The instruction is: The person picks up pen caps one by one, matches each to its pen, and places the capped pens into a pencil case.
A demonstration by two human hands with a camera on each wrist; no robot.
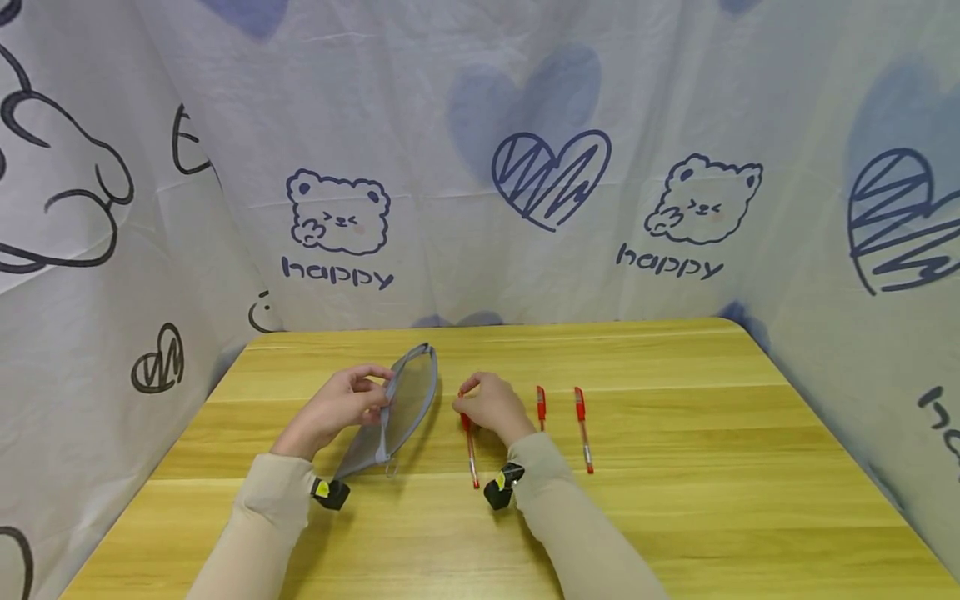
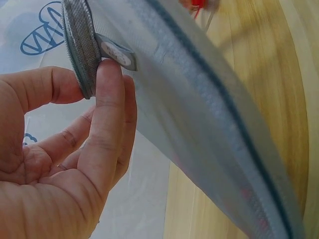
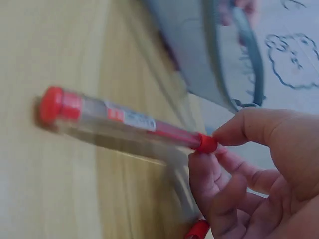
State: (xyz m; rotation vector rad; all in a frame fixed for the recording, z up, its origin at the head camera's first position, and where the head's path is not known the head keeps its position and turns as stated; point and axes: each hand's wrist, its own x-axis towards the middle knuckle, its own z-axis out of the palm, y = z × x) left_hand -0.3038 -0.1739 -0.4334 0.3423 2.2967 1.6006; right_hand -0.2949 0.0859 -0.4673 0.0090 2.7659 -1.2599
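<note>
My left hand (image 1: 341, 408) pinches the zippered edge of a grey see-through pouch (image 1: 414, 385), holding it upright on its side with its mouth parted. Near a small label tab (image 2: 117, 54), thumb and fingers grip the zipper band (image 2: 81, 37) in the left wrist view. Faint reddish marks show through the pouch's lower part; what they are is unclear. To the right of the pouch, my right hand (image 1: 491, 407) pinches a red pen (image 3: 134, 122) at its capped end. The pen's other end points toward me, close above the table.
Two more red pens lie right of my right hand: one pen (image 1: 541, 402) partly hidden by the wrist, another pen (image 1: 584, 429) in full view. They rest on a wood-grain table (image 1: 712, 467). A printed white curtain (image 1: 450, 250) stands behind and along both sides.
</note>
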